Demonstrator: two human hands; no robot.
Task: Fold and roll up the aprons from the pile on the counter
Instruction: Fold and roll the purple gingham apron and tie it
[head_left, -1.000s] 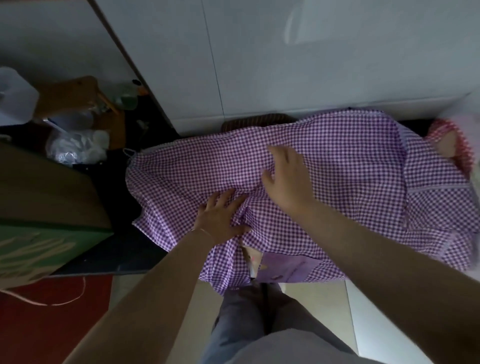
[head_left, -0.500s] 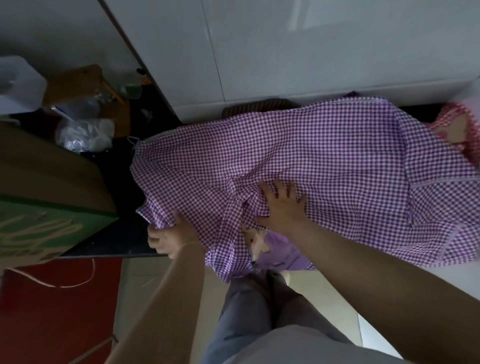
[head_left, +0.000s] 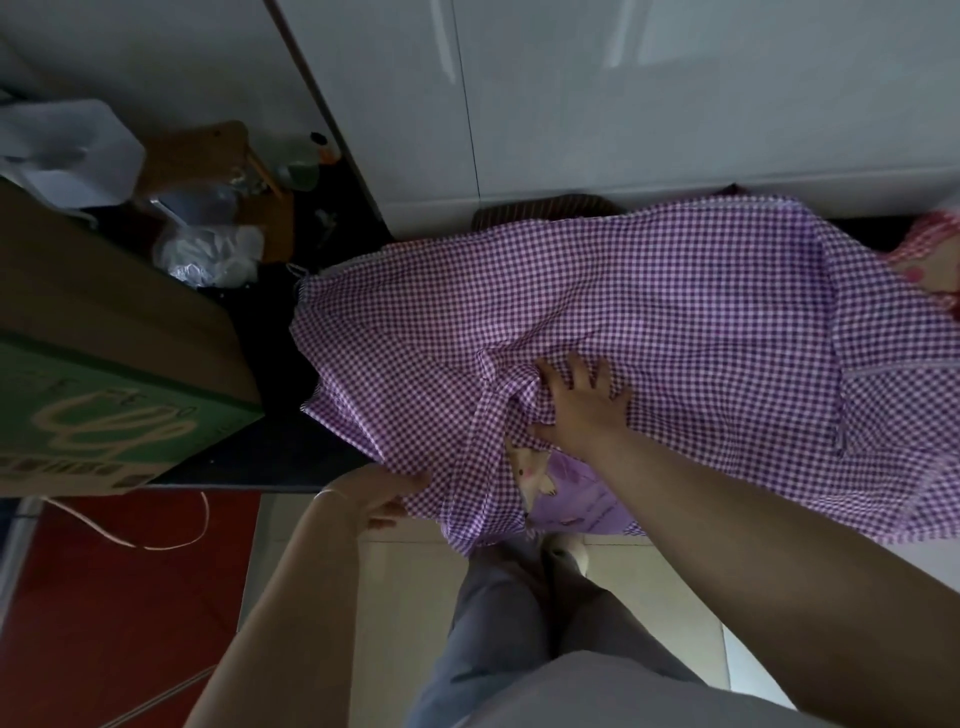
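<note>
head: right hand (head_left: 584, 410) flat on purple apron (head_left: 649, 312); left hand (head_left: 382, 491) pinches hem.

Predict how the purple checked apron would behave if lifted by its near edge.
The purple checked apron is probably floppy: it bunches under the right hand. Likely light: its edge drapes off the counter. It would sag, not hold shape.

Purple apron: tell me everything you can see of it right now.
The purple apron is thin purple-and-white gingham cloth, spread wide and creased across the dark counter, near edge hanging over the front. A pale patch with a cartoon animal shows below. The right hand presses flat on its bunched middle; the left hand grips the near-left edge.
</note>
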